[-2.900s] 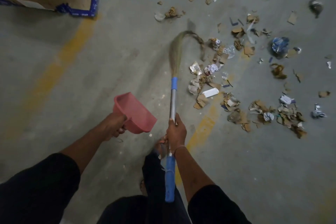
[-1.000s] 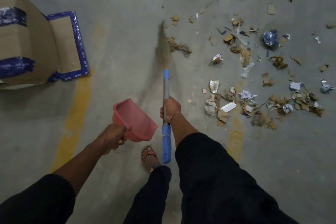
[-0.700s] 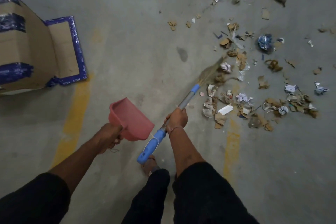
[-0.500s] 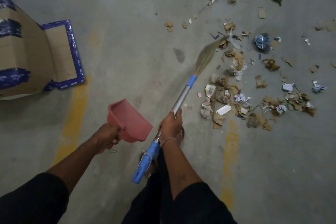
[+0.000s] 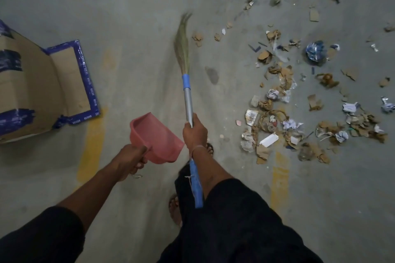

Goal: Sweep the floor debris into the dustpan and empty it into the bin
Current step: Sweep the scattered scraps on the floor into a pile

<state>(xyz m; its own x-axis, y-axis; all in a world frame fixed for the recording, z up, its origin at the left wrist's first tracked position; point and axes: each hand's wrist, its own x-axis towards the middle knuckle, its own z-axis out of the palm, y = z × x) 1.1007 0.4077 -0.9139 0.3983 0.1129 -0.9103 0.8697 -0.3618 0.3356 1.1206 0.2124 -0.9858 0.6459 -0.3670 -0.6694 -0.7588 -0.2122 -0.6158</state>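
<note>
- Concrete floor (image 5: pixel 132 6) is crossed by faded yellow lines.
- Taped cardboard box (image 5: pixel 32 92) is seen at far left, flap open.
- Debris (image 5: pixel 284 117) is scattered at right, apart from the broom bristles.
- Broom (image 5: pixel 188 100) shaft is gripped by right hand (image 5: pixel 195 132), fingers wrapped round.
- Pink dustpan (image 5: pixel 156 136) is held off the floor by left hand (image 5: pixel 131 159), fingers curled on its handle.

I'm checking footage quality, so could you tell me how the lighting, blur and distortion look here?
Head view: dim, flat lighting with soft shadows; broom bristles slightly motion-blurred; debris and dustpan fairly sharp; wide-angle lens bends the frame edges; no glare.
</note>
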